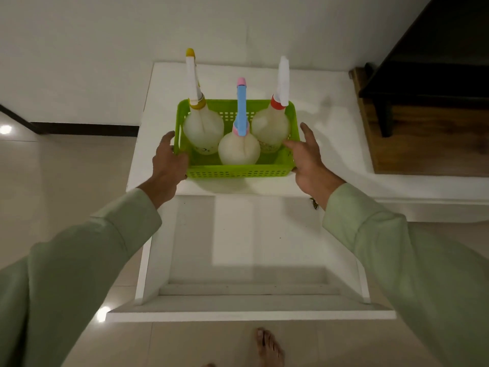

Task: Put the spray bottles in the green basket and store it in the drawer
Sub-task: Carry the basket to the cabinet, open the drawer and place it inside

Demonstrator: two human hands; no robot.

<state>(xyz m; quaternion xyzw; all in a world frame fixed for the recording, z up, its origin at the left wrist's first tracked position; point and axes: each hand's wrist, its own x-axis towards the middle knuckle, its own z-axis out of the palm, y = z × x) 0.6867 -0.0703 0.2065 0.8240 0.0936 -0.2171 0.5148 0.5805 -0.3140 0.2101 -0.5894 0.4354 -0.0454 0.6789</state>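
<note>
A bright green basket (239,172) stands on a white cabinet top (325,160). Three translucent spray bottles stand upright inside it: a yellow-capped bottle (203,129) at the left, a blue-and-pink-topped bottle (239,148) in the middle front, a red-capped bottle (270,127) at the right. My left hand (169,160) grips the basket's left end. My right hand (308,160) rests against its right end, with its fingers spread over the rim. Below the cabinet top, a white drawer (248,250) is pulled out and shows a bare bottom.
A dark wooden platform with black furniture (423,115) sits to the right of the cabinet. Glossy tiled floor (66,186) lies on both sides of the drawer. A bare foot (270,348) stands just in front of the drawer's front panel (248,315).
</note>
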